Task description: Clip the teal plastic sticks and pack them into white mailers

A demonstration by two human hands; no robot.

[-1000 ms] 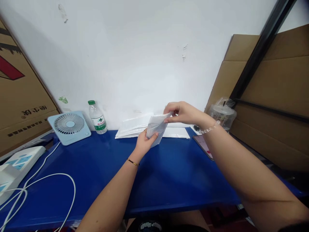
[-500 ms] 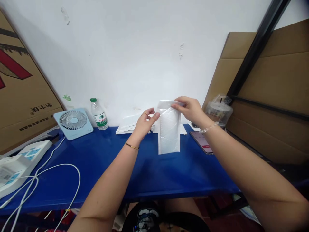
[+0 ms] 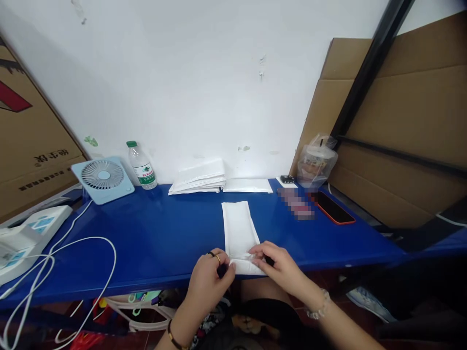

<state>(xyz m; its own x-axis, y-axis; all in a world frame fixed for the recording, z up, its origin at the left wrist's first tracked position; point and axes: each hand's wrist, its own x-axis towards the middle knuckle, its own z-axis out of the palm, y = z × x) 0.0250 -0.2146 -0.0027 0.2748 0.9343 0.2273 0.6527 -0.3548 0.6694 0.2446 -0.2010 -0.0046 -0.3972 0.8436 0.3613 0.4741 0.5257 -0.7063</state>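
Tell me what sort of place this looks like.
Probably a makeshift work corner, perhaps in a storeroom: a blue table against a white wall, a stack of white envelopes on it, and large cardboard standing at both sides.

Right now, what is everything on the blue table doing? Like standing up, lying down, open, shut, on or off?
Envelope, lying flat, left hand and right hand touching its near end; can't tell if sealed.
Pile, loosely stacked, edges uneven.
Bottle, upright, green cap on.
Fan, tilted back; can't tell if spinning.
Orange phone, lying flat, screen dark.
Cup, upright in a clear bag.
Power strip, lying flat, sockets up.
Cable, loosely looped.
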